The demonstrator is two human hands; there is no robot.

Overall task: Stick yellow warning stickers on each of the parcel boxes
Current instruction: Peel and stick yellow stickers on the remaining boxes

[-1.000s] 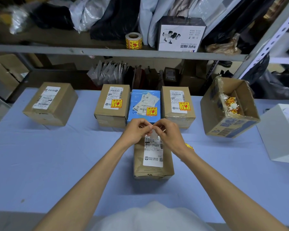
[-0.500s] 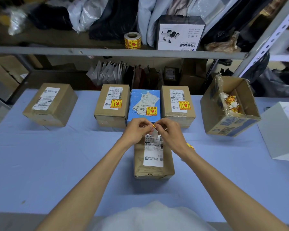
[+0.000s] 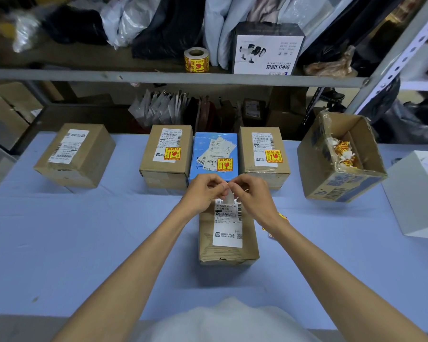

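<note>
I had both hands at frame centre, above the near parcel box (image 3: 229, 233), so the sticker could drop straight onto it. My left hand (image 3: 203, 191) and right hand (image 3: 253, 196) each pinched the small white sticker piece (image 3: 229, 195) (backing, I judged), peeling it apart. Three boxes behind already wore yellow stickers (image 3: 224, 164).

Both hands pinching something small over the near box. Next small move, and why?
Probably finish peeling the sticker from its white backing and press it onto the near box. The left hand and right hand meet at that slip just above the box, whose shipping label shows no yellow sticker, unlike the three boxes behind it.
</note>
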